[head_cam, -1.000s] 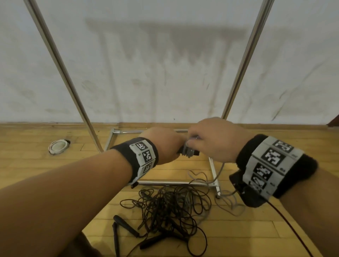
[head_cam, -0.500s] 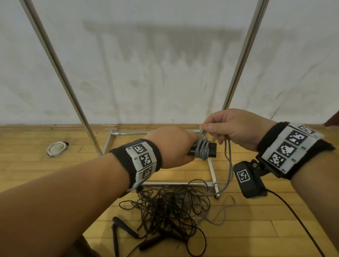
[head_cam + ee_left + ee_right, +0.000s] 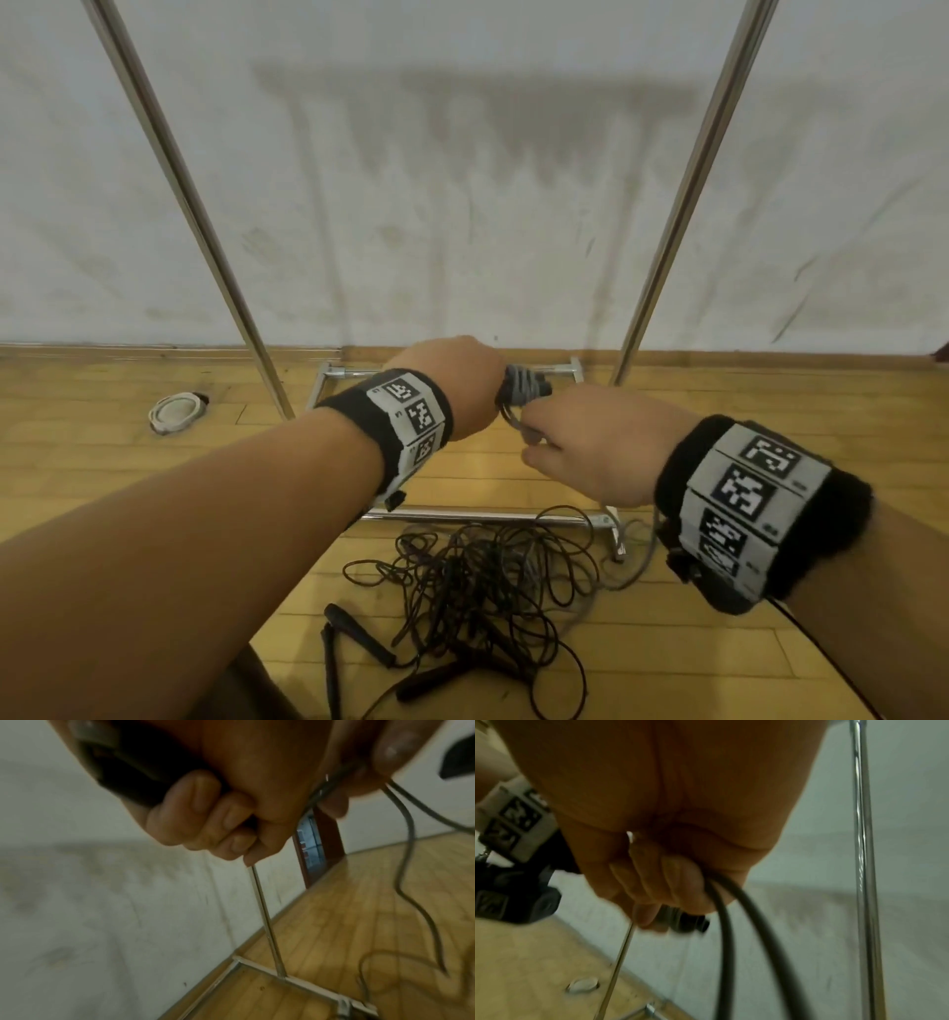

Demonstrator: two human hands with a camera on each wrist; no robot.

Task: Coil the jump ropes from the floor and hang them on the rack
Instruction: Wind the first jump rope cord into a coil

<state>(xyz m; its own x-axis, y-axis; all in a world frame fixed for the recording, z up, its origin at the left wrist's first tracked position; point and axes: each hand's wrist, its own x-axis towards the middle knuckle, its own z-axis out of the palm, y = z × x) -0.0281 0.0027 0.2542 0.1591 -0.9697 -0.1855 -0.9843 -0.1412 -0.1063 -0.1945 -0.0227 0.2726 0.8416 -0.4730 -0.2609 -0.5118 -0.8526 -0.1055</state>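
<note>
My left hand (image 3: pixel 457 380) grips the black handles of a grey jump rope (image 3: pixel 524 388), with several turns of grey cord wound round them. In the left wrist view its fingers (image 3: pixel 205 817) curl round the dark handle (image 3: pixel 123 770). My right hand (image 3: pixel 580 442) sits just below and to the right of the handles and grips the grey cord. The right wrist view shows the cord (image 3: pixel 726 943) leaving my right hand (image 3: pixel 670 882) as two strands. The loose cord (image 3: pixel 406 845) trails down to the floor. A tangle of black jump ropes (image 3: pixel 477 580) lies on the floor beneath my hands.
The metal rack stands against the wall, with slanted uprights at left (image 3: pixel 190 205) and right (image 3: pixel 683 205) and a floor frame (image 3: pixel 488 514). A white coiled rope (image 3: pixel 174 411) lies on the wooden floor at left. A doorway (image 3: pixel 316 841) shows in the far wall.
My right hand has come down from above the handles to below and right of them, drawing the grey cord round. The left hand keeps its hold on the handles.
</note>
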